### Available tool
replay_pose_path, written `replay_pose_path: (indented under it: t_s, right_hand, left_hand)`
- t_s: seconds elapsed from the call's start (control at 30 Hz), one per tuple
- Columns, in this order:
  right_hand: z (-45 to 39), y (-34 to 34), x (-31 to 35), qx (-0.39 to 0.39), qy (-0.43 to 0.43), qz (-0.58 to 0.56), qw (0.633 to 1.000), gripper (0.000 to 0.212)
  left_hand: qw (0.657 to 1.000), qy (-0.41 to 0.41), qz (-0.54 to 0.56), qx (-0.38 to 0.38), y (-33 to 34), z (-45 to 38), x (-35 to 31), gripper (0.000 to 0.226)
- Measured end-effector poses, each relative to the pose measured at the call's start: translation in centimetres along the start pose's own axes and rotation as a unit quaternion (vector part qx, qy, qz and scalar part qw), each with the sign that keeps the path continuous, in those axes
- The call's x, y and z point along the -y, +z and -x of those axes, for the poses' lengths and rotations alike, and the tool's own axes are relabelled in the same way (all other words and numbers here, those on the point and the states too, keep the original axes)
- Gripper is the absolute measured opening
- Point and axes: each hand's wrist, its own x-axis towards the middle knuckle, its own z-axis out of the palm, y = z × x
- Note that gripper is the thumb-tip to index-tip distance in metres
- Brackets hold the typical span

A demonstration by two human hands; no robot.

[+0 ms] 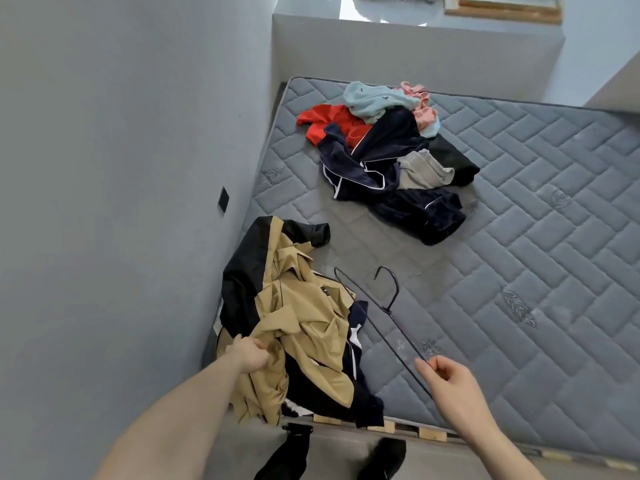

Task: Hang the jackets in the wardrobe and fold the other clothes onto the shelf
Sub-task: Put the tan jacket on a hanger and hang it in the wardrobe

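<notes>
A tan and black jacket (pixel 294 306) lies crumpled at the near left corner of the grey quilted mattress (pixel 519 237). My left hand (pixel 251 353) grips its tan fabric at the near left edge. My right hand (pixel 446 375) pinches one end of a thin dark wire hanger (pixel 388 306), whose far end lies against the jacket and whose hook points up. Farther back on the mattress sits a pile of clothes (pixel 388 150): red, light blue, pink, grey and dark navy pieces with white piping.
A grey wall (pixel 121 168) with a small black switch (pixel 223 199) runs along the left. A padded headboard (pixel 415 53) closes the far end. My dark shoes (pixel 381 459) stand on the floor at the mattress's near edge, where wooden slats show.
</notes>
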Motion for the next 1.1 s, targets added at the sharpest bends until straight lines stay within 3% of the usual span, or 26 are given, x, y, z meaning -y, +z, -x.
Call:
replay_pose_path:
  t_s: [0.17, 0.33, 0.4, 0.5, 0.53, 0.8, 1.1]
  right_hand:
    - [1.3, 2.8, 0.3, -0.003, 0.019, -0.025, 0.999, 0.047]
    - [2.7, 3.5, 0.9, -0.019, 0.034, -0.04, 0.998, 0.046]
    - [3.5, 3.4, 1.3, -0.024, 0.031, -0.042, 0.998, 0.045]
    - [5.0, 3.1, 2.2, -0.024, 0.016, -0.049, 0.998, 0.044]
    - [5.4, 3.0, 2.5, -0.025, 0.009, -0.052, 0.998, 0.044]
    - [8.0, 0.9, 6.5, -0.057, -0.079, -0.083, 0.992, 0.048]
    - [9.5, -2.7, 12.1, -0.1, -0.186, -0.102, 0.972, 0.056]
  left_hand:
    - [0.996, 0.0, 0.091, 0.015, 0.6, -1.6, 0.5, 0.054]
    - [0.986, 0.034, 0.129, -0.101, -1.0, 0.1, 1.8, 0.029]
    - [0.98, 0.062, 0.152, -0.116, -2.3, 1.3, 2.2, 0.03]
    - [0.966, 0.144, 0.179, -0.116, -5.2, 3.5, 2.7, 0.005]
    - [0.959, 0.18, 0.187, -0.117, -6.5, 4.6, 2.6, 0.01]
    - [0.852, 0.435, 0.213, -0.198, -18.0, 17.9, -3.6, 0.029]
    - [0.734, 0.598, 0.203, -0.248, -24.0, 29.2, -13.4, 0.03]
